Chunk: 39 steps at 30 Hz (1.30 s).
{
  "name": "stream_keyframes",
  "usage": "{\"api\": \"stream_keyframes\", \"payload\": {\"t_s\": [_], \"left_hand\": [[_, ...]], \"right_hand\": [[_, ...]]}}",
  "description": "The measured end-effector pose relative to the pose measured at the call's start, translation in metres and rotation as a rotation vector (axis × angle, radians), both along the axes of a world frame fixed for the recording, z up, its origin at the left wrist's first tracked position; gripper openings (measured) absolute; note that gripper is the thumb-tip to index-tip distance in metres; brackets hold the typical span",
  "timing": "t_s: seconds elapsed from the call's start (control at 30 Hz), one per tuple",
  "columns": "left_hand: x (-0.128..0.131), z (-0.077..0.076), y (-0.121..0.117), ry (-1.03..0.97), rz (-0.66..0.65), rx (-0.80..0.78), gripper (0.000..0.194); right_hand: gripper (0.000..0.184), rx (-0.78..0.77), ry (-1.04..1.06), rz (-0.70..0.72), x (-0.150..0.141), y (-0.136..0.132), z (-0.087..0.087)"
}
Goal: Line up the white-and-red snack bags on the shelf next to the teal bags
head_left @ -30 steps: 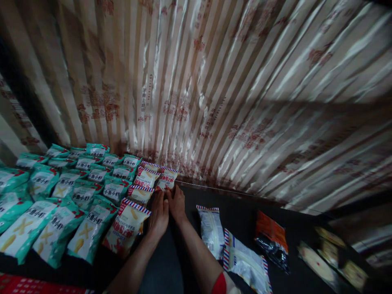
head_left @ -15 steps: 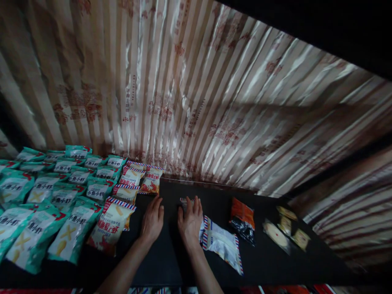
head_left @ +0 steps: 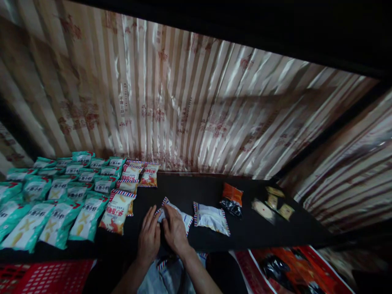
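Note:
Both my hands rest on a dark shelf, side by side at its front. My right hand (head_left: 174, 230) lies over a white snack packet with a red-and-blue striped edge (head_left: 180, 213), fingers curled on it. My left hand (head_left: 149, 237) sits flat just left of it, fingers stretched toward the packet's corner. A second packet of the same kind (head_left: 211, 217) lies face down to the right. Red-and-white shrimp snack packets (head_left: 118, 210) stand in a column to the left of my hands.
Rows of teal snack packets (head_left: 58, 192) fill the shelf's left part. An orange-and-black packet (head_left: 231, 199) and small yellow packets (head_left: 275, 202) lie at the right. A striped satin curtain (head_left: 183, 102) hangs behind. Red packaging (head_left: 284, 265) and a red crate (head_left: 39, 275) sit below the shelf.
My hands drew back from the far packets to the shelf's front. My right hand went onto a striped-edge packet and pulled it left; my left hand closed in beside it. The view shifted right.

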<state>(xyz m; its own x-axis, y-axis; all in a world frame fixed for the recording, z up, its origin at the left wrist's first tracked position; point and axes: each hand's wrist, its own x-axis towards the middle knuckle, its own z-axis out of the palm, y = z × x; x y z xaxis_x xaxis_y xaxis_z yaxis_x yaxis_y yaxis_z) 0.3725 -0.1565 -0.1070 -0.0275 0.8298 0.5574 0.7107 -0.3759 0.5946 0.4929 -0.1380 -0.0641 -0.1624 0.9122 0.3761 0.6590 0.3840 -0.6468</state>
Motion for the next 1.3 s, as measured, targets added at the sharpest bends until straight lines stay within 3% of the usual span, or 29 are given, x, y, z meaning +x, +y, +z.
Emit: {"api": "stream_keyframes", "payload": {"t_s": [0.2, 0.47, 0.6, 0.77, 0.9, 1.0, 1.13, 1.23, 1.3], "left_hand": [[-0.004, -0.004, -0.042, 0.096, -0.031, 0.025, 0.04], [-0.011, -0.002, -0.083, 0.243, 0.026, 0.088, 0.035], [-0.014, 0.004, -0.087, 0.391, 0.022, 0.152, 0.036], [-0.016, 0.02, -0.078, 0.536, -0.109, 0.122, 0.046], [-0.016, 0.016, -0.072, 0.554, -0.193, 0.057, 0.052], [-0.018, 0.008, -0.072, 0.537, -0.201, 0.037, 0.049], [-0.019, 0.005, -0.076, 0.493, -0.185, 0.02, 0.048], [-0.018, 0.006, -0.078, 0.482, -0.186, 0.015, 0.049], [-0.016, 0.006, -0.079, 0.48, -0.175, 0.018, 0.049]], "right_hand": [[0.042, -0.145, 0.177, 0.076, 0.005, -0.032, 0.019], [0.037, -0.24, 0.359, 0.072, 0.008, -0.047, 0.015], [0.039, -0.24, 0.305, 0.09, 0.009, -0.044, 0.014], [0.044, -0.193, 0.143, 0.214, 0.009, -0.037, 0.019], [0.044, -0.183, 0.151, 0.223, 0.009, -0.038, 0.022], [0.041, -0.119, 0.229, 0.15, 0.011, -0.044, 0.022], [0.032, -0.064, 0.421, -0.077, 0.018, -0.067, 0.017], [0.028, -0.136, 0.579, -0.271, 0.023, -0.094, 0.012], [0.03, -0.218, 0.639, -0.272, 0.024, -0.111, 0.007]]}}
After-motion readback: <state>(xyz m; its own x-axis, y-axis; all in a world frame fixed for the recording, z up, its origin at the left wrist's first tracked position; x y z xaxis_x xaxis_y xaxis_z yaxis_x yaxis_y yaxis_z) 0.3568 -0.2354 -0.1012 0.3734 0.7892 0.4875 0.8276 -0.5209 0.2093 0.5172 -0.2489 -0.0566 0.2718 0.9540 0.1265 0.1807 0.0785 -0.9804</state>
